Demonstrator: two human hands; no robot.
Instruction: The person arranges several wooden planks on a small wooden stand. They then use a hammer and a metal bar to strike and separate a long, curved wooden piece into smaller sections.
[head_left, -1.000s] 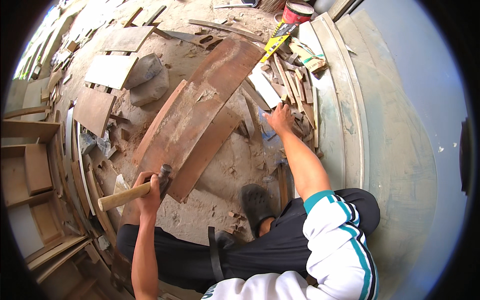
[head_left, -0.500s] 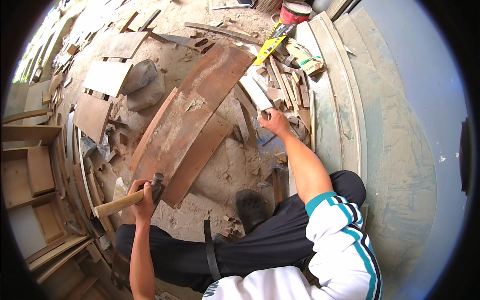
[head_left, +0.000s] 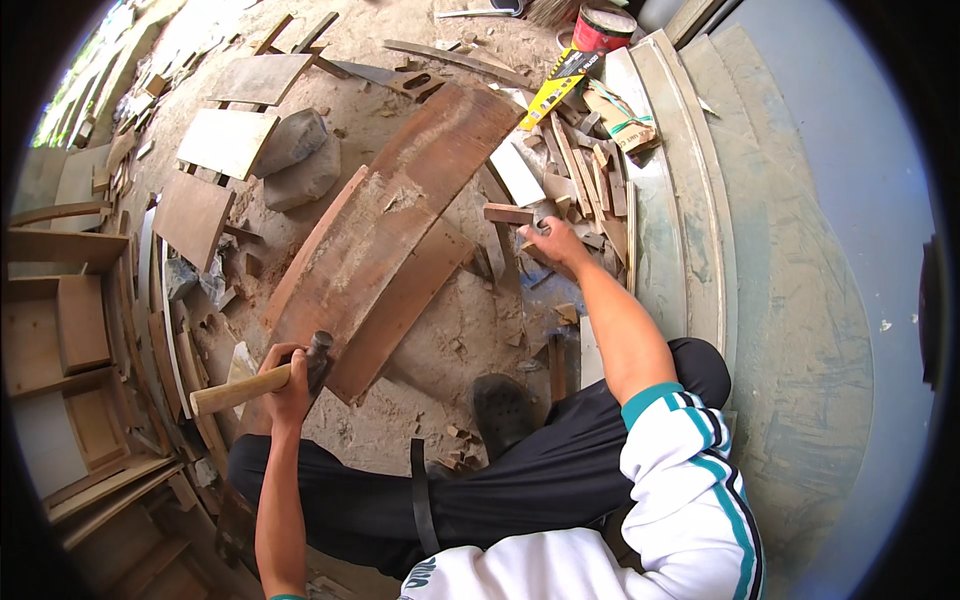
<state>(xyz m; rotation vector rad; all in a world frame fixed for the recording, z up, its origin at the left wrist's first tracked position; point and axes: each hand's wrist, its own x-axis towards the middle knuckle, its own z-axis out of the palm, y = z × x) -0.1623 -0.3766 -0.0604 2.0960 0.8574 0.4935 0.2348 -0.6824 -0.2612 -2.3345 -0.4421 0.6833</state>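
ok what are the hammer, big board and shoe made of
Hammer: tan handle looks like bare wood; grey, faintly shiny head, probably steel. Big board: likely wood, its brown face scuffed and dull. Shoe: matte, dark, perhaps foam or rubber, going by its holes.

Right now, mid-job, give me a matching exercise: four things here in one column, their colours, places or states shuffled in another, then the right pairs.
Things
1. hammer
2. small brown wood block
3. can
4. stones

Colours, places or states
A. grey, left of the long brown board
B. held in the left hand
C. red, near the top of the picture
D. close by the fingers of the right hand

Right pairs: 1-B, 2-D, 3-C, 4-A
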